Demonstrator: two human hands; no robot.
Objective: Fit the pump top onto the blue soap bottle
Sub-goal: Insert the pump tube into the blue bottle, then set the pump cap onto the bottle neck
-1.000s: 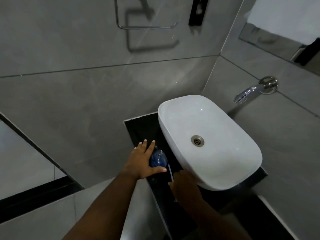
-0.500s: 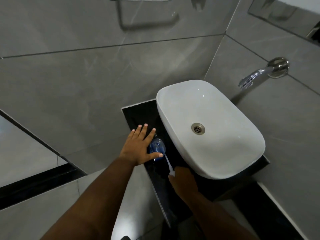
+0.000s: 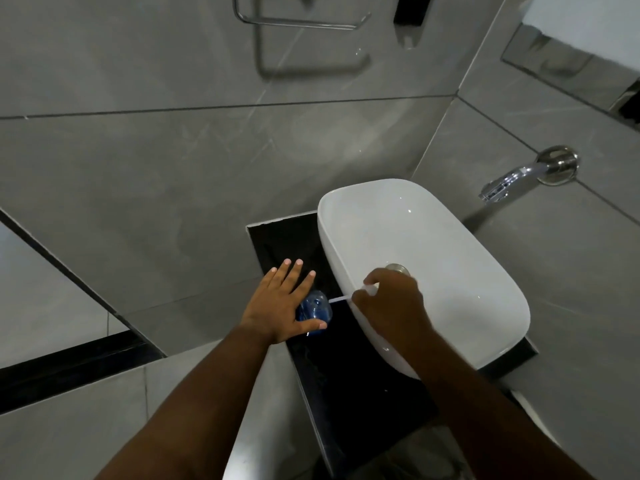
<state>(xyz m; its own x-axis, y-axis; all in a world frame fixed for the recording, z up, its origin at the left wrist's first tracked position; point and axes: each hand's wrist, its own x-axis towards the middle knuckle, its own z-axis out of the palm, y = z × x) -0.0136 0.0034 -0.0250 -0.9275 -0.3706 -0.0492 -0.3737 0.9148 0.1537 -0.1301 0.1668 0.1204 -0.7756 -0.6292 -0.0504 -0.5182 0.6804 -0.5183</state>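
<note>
The blue soap bottle stands on the black counter just left of the basin. My left hand wraps its left side, thumb in front and fingers stretched out behind it. My right hand hovers over the basin's near rim, shut on the white pump top. Most of the pump top is hidden in my fingers. Its thin white tube sticks out to the left, and the tube's tip is at the bottle's mouth.
A white oval basin with a metal drain fills the counter's right side. A chrome tap juts from the right wall. A towel rail hangs on the grey tiled wall behind. The counter's left edge drops to the floor.
My right hand has risen from the counter's front with the pump top and swung over the basin rim, bringing the tube's tip to the bottle. My left hand stays on the bottle.
</note>
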